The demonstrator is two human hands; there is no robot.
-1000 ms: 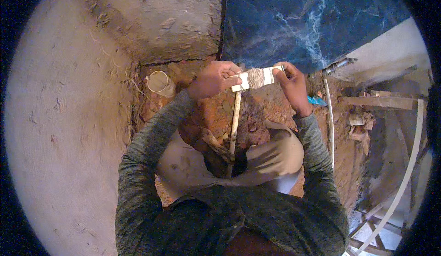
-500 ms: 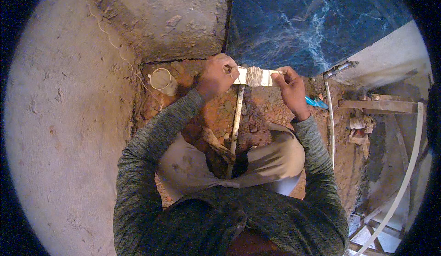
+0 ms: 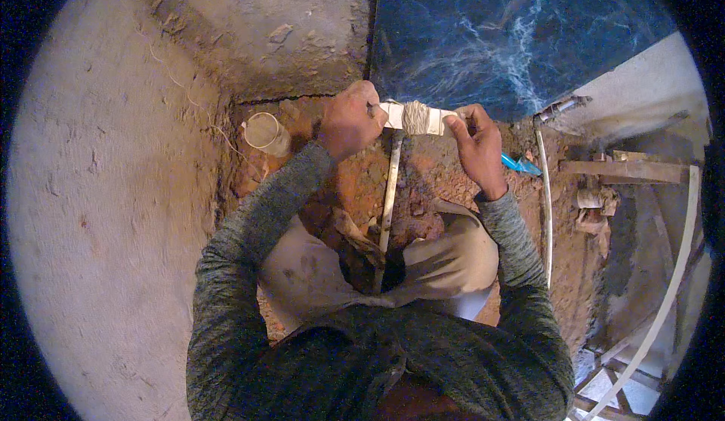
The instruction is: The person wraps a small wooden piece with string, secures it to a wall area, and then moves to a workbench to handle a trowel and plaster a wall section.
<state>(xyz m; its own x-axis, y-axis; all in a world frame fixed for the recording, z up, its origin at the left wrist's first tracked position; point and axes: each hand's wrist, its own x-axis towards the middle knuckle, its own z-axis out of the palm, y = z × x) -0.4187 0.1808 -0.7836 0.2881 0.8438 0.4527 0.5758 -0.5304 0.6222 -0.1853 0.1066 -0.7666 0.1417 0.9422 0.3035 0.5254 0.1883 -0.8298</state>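
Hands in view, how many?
2: left hand at the left end of the string-wound white strip, right hand at its right end. Neither is fully hidden.

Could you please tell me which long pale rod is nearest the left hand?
The leftmost rod, between the knees; the middle rod and rightmost rod lie right of the right hand.

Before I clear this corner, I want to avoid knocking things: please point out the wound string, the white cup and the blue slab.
Wound string (image 3: 415,118), head view: middle of the coil.
White cup (image 3: 282,144), head view: its outer side wall.
Blue slab (image 3: 487,40), head view: middle of its visible surface.
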